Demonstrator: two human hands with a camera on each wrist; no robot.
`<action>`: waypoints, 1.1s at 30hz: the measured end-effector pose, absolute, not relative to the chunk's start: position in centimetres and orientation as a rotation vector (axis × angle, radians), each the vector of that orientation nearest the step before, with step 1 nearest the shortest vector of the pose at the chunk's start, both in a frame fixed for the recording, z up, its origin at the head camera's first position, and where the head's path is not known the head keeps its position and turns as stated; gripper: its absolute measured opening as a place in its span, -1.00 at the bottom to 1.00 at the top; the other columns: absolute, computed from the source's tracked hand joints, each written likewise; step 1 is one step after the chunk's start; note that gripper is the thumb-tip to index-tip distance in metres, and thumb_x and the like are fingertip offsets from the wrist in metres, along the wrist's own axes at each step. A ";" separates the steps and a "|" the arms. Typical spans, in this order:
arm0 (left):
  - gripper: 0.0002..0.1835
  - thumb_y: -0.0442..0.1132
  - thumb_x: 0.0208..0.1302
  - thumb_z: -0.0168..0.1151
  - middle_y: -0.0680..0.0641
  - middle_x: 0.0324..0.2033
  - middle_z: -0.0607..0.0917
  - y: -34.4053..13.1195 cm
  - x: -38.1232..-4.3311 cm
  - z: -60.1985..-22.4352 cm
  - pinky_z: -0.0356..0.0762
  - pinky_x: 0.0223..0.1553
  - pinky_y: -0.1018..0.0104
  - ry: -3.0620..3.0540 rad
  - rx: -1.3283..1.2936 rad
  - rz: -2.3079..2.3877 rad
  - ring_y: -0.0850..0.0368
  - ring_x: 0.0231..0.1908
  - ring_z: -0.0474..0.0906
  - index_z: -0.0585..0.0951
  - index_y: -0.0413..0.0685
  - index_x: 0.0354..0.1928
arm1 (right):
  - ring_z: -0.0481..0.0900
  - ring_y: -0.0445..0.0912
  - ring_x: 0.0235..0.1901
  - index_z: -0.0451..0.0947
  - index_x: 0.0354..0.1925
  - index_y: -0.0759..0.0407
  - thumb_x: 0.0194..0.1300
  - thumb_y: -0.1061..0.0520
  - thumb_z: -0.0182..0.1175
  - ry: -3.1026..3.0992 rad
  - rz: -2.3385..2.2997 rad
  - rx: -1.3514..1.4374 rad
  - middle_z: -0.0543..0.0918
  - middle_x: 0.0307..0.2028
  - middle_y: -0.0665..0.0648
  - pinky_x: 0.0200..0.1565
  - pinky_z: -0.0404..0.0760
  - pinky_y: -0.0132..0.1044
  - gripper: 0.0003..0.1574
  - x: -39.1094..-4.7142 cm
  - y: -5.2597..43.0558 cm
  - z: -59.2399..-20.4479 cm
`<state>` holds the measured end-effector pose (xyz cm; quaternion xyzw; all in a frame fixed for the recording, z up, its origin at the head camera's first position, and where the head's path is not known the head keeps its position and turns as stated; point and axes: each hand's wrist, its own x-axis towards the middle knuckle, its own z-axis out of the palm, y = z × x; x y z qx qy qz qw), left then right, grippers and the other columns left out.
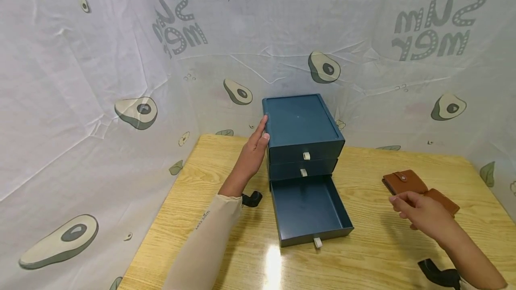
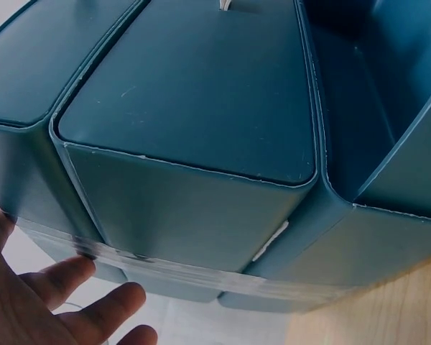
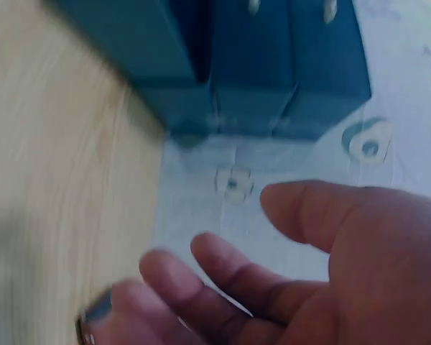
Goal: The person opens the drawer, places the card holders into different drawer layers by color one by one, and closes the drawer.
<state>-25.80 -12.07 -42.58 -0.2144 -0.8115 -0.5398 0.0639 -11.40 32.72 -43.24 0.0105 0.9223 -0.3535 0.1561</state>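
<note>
A dark blue three-drawer box (image 1: 302,120) stands on the table, its bottom drawer (image 1: 310,209) pulled out with nothing inside. My left hand (image 1: 251,149) rests against the box's left side, fingers fairly straight; the left wrist view shows the fingertips (image 2: 122,305) at the side near a strip of clear tape (image 2: 201,266). At the right lies a brown leather wallet (image 1: 405,181), with a second brown flap (image 1: 442,201) beside its snap part. My right hand (image 1: 423,214) hovers in front of the wallet and partly covers it, fingers loosely bent, nothing between them.
The wooden table (image 1: 375,254) runs up to a white curtain (image 1: 274,26) printed with avocados, behind and at both sides. White pull tabs stick out from the drawer fronts, one on the open drawer (image 1: 318,242). Black wrist mounts sit at both wrists.
</note>
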 end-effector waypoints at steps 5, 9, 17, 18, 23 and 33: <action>-0.33 0.20 0.76 -0.23 0.20 0.73 -0.02 -12.0 -25.8 -42.6 0.00 0.63 -0.27 -2.448 -0.644 -1.629 0.02 0.71 -0.07 -0.07 0.51 0.76 | 0.65 0.50 0.01 0.42 0.35 0.62 0.75 -0.33 -0.17 2.874 -0.699 0.018 0.61 0.15 0.65 -0.18 0.65 0.19 -0.01 -12.6 35.0 -43.4; -0.34 0.18 0.77 -0.22 0.18 0.73 0.00 -12.0 -25.8 -42.6 0.01 0.64 -0.26 -2.440 -0.641 -1.635 0.02 0.71 -0.07 -0.07 0.50 0.76 | 0.59 0.57 0.02 0.45 0.30 0.62 0.72 -0.39 -0.16 2.928 -0.625 0.089 0.57 0.16 0.68 -0.18 0.60 0.27 0.03 -13.3 36.3 -43.7; -0.33 0.19 0.77 -0.22 0.17 0.73 0.00 -12.0 -26.0 -42.6 0.01 0.64 -0.23 -2.451 -0.640 -1.637 0.03 0.71 -0.07 -0.08 0.50 0.77 | 0.20 0.77 0.14 0.23 0.40 0.64 0.63 -0.49 -0.11 2.910 -0.563 0.368 0.11 0.26 0.88 -0.15 0.47 0.55 0.18 -14.0 37.3 -45.3; -0.33 0.19 0.77 -0.22 0.17 0.73 0.00 -12.0 -26.0 -42.6 0.01 0.64 -0.23 -2.451 -0.639 -1.635 0.03 0.71 -0.07 -0.08 0.50 0.77 | 0.16 0.79 0.16 0.18 0.43 0.63 0.62 -0.51 -0.10 2.896 -0.566 0.414 0.06 0.28 0.88 -0.14 0.46 0.58 0.20 -14.1 37.3 -45.6; -0.34 0.20 0.77 -0.22 0.17 0.73 0.00 -12.0 -26.0 -42.6 0.01 0.64 -0.23 -2.458 -0.638 -1.639 0.03 0.71 -0.07 -0.08 0.53 0.76 | 0.09 0.79 0.20 0.04 0.47 0.65 0.62 -0.47 -0.08 2.837 -0.571 0.553 0.02 0.28 0.89 -0.09 0.43 0.63 0.22 -14.4 37.6 -46.4; -0.34 0.18 0.77 -0.22 0.19 0.73 0.00 -12.0 -25.8 -42.4 0.00 0.64 -0.24 -2.452 -0.649 -1.638 0.04 0.71 -0.08 -0.08 0.50 0.76 | 0.20 0.73 0.06 0.10 0.32 0.73 0.62 -0.41 -0.06 2.781 -0.582 0.629 0.16 0.06 0.79 -0.12 0.41 0.64 0.16 -14.9 38.4 -47.6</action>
